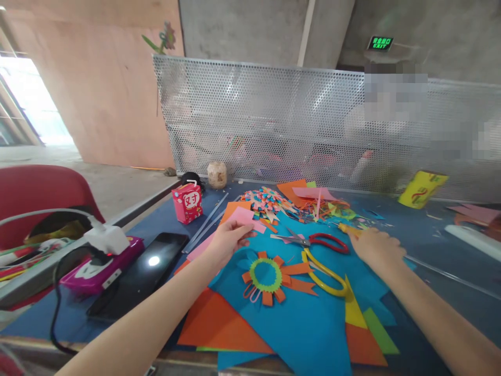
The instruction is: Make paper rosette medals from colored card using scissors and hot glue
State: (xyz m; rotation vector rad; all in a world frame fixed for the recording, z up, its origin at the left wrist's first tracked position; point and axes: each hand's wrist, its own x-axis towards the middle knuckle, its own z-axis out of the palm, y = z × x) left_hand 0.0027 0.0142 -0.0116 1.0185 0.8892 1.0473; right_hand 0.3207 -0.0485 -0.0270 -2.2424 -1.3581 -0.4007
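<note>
The left hand [234,237] pinches pink paper [241,214] — the right hand [376,249] grips a yellow object [348,230] — scissors [305,243] between them.

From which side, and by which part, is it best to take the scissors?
Probably by the red loop and the yellow loop, coming from the right: the scissors lie partly open, with both loops to the right and the blades pointing left.
</note>
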